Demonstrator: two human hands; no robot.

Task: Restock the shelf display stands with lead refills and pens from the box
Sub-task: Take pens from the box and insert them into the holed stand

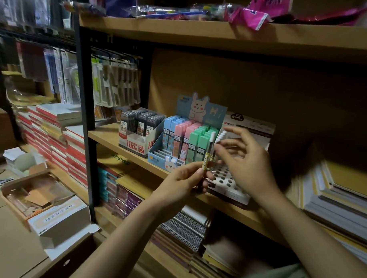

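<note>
Shelf [107, 136]; three display stands [178, 142].

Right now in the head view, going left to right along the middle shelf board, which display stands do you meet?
Grey lead-refill cases in a white and red display box → pastel blue, pink and green refill cases in the bunny-card stand → white pen stand with round holes, partly behind the hands.

Shelf board [107, 136]: matt wood-look laminate, smooth, pale tan. Upright post [84, 93]: black painted metal, dull sheen. Lead refill cases [176, 136]: glossy smooth plastic in blue, pink and green. Bunny display stand [200, 107]: printed card, slight sheen. Perforated pen stand [225, 177] at 3 o'clock of it: white card or plastic, cannot tell. Hanging packs [116, 82] at 10 o'clock: clear shiny film. Notebooks [183, 228] below: metal spiral wire, paper covers.
</note>
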